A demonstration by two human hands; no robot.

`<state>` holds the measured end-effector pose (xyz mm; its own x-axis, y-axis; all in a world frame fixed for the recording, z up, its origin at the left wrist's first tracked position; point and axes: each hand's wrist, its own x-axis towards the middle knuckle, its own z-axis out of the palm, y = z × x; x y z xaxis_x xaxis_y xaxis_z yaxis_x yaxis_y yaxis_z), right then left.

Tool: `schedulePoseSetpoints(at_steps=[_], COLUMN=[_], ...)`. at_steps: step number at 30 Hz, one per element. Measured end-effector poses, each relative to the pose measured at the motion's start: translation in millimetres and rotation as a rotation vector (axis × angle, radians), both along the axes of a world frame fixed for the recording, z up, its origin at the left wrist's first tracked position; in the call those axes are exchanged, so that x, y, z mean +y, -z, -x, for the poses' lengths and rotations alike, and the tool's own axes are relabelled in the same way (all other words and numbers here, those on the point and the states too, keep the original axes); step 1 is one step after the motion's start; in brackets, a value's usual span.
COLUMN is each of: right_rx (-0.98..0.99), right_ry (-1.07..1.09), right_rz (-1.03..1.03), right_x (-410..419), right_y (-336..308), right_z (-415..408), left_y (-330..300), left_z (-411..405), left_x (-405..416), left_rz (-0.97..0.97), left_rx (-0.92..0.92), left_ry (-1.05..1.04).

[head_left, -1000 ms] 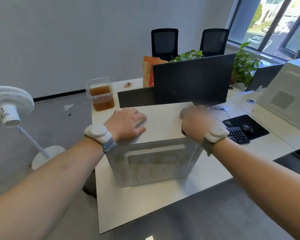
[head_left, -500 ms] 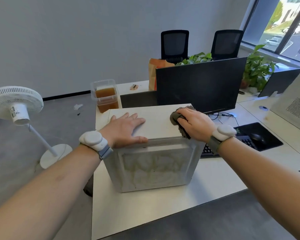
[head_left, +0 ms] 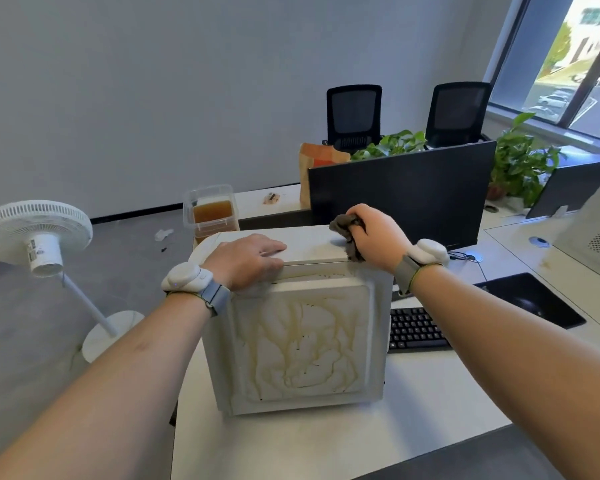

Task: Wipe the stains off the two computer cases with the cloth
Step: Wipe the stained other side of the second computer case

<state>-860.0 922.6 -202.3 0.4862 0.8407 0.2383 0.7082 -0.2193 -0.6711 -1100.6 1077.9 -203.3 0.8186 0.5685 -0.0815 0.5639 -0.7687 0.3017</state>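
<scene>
Cloth (head_left: 347, 227) bunched in right hand (head_left: 374, 237) atop case (head_left: 302, 341); left hand (head_left: 246, 259) flat beside.

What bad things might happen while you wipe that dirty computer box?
The box stands close to the desk's front edge, so a hard push may slide it off, though the left hand steadies it. The right hand holds only a small bunched cloth, which may smear the brown streaks. The tub of brown liquid behind could get knocked.

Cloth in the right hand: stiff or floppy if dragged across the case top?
Likely floppy: the cloth is bunched into folds in the right hand, with a tail hanging over the computer case edge. Probably light, so it should drag without shifting the case, which the left hand braces.
</scene>
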Motion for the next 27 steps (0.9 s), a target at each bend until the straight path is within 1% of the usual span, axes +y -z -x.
schedulePoseSetpoints(at_steps=[2,3,4,5,8,11,13,16,18,21,24,27], right_rx=[0.193,0.219,0.19,0.116,-0.074,-0.144,-0.187,-0.266,-0.329,-0.38,-0.397,-0.41], right_ry=[0.066,0.085,0.132,0.184,0.291,0.292,0.265,0.258,0.261,0.245,0.244,0.247], right_rz=[-0.23,-0.312,-0.372,-0.402,-0.383,-0.26,-0.193,-0.199,-0.198,-0.196,-0.218,-0.237], right_x=[-8.2,-12.1,-16.7,-18.4,-24.8,-24.8,-24.2,-22.7,-23.4,-26.1,-31.0,-35.8], right_y=[2.3,4.7,7.3,9.8,15.8,25.4,33.8,41.6,43.9,46.8,54.3,63.0], right_z=[1.5,0.6,3.7,5.6,14.6,17.6,19.7,26.1,27.4,21.5,14.2,11.4], left_y=[-2.8,-2.8,-4.5,-5.6,-5.4,-4.0,-1.3,-4.4,-8.1,-10.0,0.3,1.4], left_z=[-6.1,-8.2,-11.0,-13.4,-19.5,-26.5,-31.0,-36.0,-42.0,-48.1,-46.2,-43.2], left_x=[7.9,9.5,13.8,19.6,32.8,41.0,44.8,44.4,41.1,35.1,33.1,33.6], left_rz=[0.01,0.028,0.047,0.06,0.082,0.03,0.014,0.093,0.14,0.112,0.084,0.087], left_rx=[0.023,0.034,0.052,0.057,0.07,0.14,0.131,0.047,0.036,0.046,0.04,0.039], left_ry=[0.022,0.012,0.014,0.013,0.026,0.121,0.097,0.001,-0.007,-0.032,-0.1,-0.084])
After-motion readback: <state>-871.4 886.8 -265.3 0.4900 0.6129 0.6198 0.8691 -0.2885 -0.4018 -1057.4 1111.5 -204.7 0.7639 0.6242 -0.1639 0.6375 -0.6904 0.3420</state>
